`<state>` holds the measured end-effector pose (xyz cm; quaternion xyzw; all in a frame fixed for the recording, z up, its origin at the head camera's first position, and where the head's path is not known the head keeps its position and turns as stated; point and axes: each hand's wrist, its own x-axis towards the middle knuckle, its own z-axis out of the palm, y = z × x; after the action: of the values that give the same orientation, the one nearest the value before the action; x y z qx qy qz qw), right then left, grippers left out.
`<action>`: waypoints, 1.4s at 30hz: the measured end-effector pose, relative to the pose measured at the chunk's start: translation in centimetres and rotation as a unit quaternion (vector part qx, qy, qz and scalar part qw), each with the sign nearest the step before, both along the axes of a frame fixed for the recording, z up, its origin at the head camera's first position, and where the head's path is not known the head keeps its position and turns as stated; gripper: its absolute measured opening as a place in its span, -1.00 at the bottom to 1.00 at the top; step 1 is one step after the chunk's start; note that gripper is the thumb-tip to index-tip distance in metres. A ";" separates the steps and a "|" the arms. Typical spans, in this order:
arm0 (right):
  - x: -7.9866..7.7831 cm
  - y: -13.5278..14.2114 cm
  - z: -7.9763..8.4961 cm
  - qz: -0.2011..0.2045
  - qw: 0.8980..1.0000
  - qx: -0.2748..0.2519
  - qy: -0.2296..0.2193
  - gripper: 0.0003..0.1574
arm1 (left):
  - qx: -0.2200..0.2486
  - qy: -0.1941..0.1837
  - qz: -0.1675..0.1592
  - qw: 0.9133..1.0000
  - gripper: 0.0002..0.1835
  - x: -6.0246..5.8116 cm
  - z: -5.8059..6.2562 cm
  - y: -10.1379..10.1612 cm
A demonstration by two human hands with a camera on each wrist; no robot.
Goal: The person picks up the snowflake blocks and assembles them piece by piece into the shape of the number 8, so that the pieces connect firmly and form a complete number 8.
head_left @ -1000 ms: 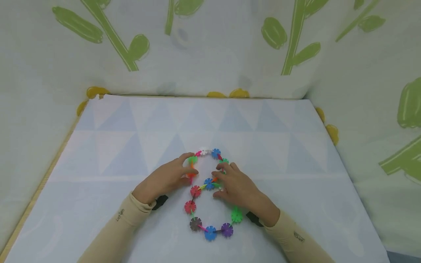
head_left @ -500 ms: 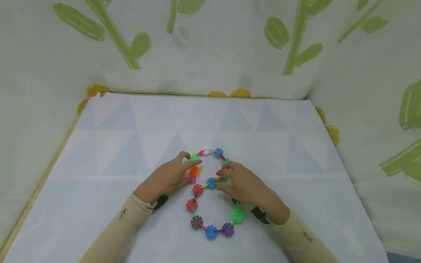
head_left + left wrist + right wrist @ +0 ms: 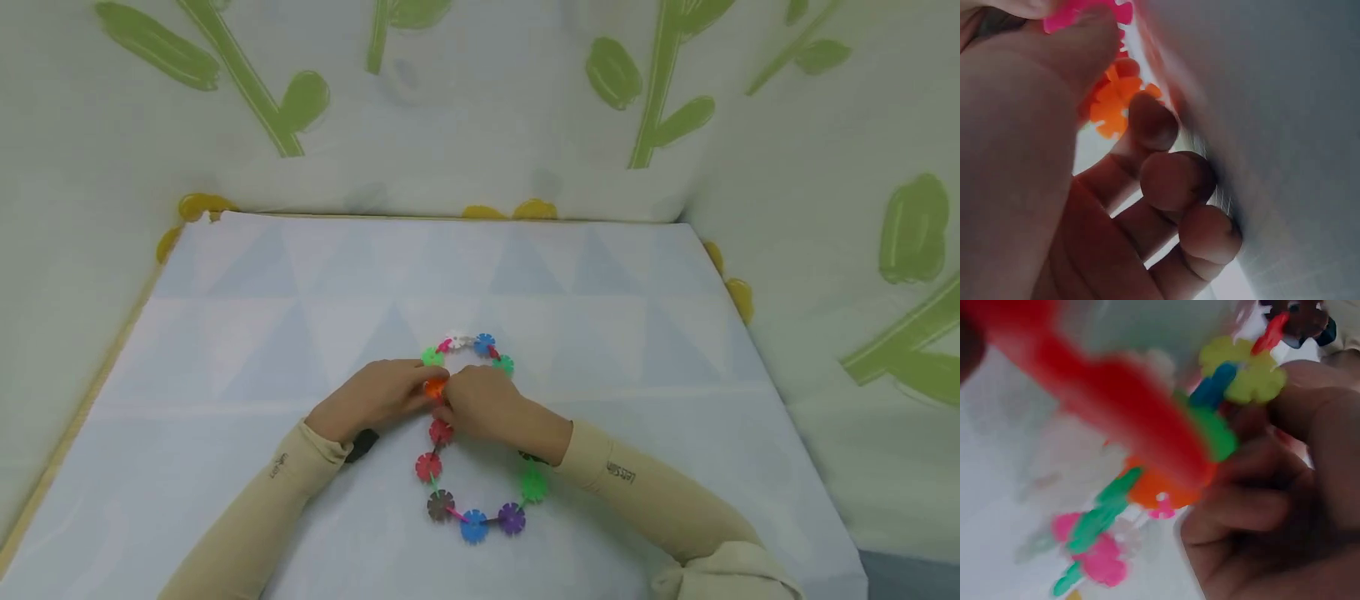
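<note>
Interlocking plastic snowflake discs form a figure-eight chain (image 3: 474, 527) on the table. My left hand (image 3: 378, 396) is at the left side of the upper loop, beside an orange disc (image 3: 435, 388). In the left wrist view its thumb presses a pink disc (image 3: 1066, 17), while its other fingers curl near the tabletop. My right hand (image 3: 483, 400) reaches across the waist of the eight, fingers curled, thumb just above a red disc (image 3: 441, 432). The right wrist view has a blurred red disc (image 3: 1116, 400) up close and a yellow disc (image 3: 1260, 381) by the fingers. My right hand hides the middle links.
The lower loop includes a purple disc (image 3: 512, 518), a green disc (image 3: 534, 485) and a brown disc (image 3: 441, 505). A white disc (image 3: 456, 340) tops the upper loop. The table (image 3: 247, 350) has a pale triangle-patterned cover, with leaf-printed cloth (image 3: 480, 125) hanging behind it.
My right hand has moved left from the right side of the chain to the left side, next to my left hand, its fingers now curled. My left hand's fingers have drawn in around the orange disc.
</note>
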<state>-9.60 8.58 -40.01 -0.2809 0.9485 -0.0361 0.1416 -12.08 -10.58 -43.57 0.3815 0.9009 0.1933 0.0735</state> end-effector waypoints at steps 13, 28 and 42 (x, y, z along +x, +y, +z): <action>-0.2 0.9 -0.2 -0.050 0.990 -0.124 -0.031 -0.44 | 0.031 -0.052 0.020 0.998 -0.71 -0.4 -0.7 -0.4; -0.9 2.2 -0.9 -0.002 0.994 -0.111 -0.004 -0.38 | 0.034 -0.072 0.010 0.997 -0.62 0.1 -0.5 -0.5; -0.8 2.1 -0.9 0.026 0.994 -0.100 0.030 -0.37 | 0.023 -0.049 0.007 0.999 -0.63 0.2 -0.4 -0.3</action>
<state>-10.37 10.67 -40.89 -0.3194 0.9364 -0.1182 0.0851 -11.93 -10.90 -43.96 0.3671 0.8941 0.2329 0.1072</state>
